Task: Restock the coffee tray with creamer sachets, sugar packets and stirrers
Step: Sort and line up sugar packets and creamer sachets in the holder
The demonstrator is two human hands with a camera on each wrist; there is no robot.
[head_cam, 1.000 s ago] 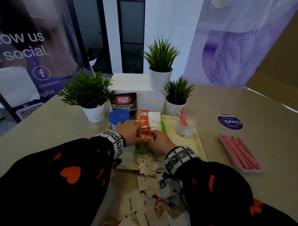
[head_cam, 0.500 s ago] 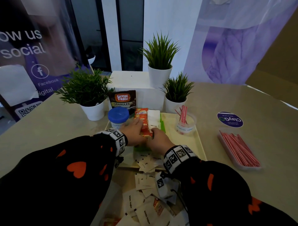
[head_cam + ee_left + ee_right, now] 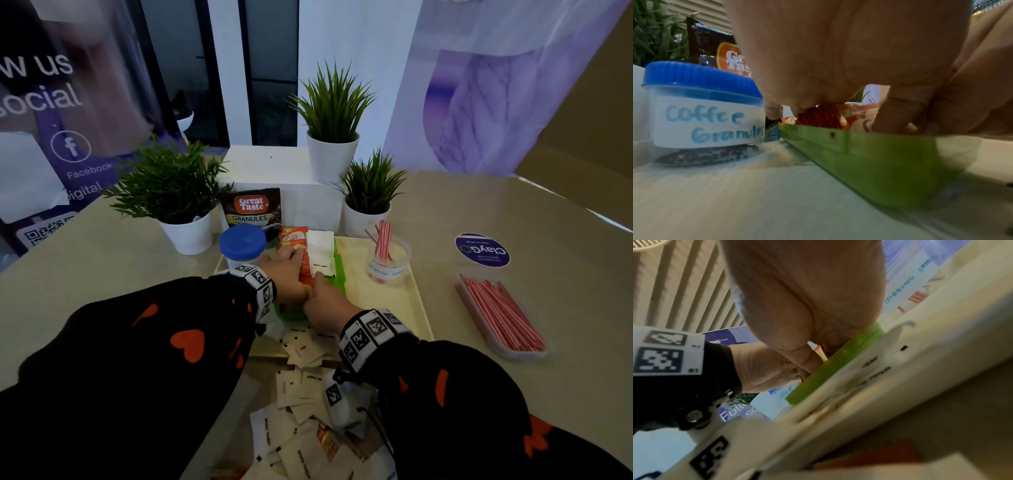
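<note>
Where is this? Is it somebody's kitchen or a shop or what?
Probably not a kitchen: it looks like a coffee corner at an office or event stand. A banner reads "Facebook" and "social", a hand-labelled jar says "Coffee Granules", and a tray holds sugar packets and a cup of stirrers.

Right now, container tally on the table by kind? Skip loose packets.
Potted plants: 3
Blue-lidded coffee jar: 1
Clear stirrer cup: 1
Green organizer bin: 1
Flat box of striped stirrers: 1
Cream tray: 1
Great Taste pouch: 1
Total: 9
</note>
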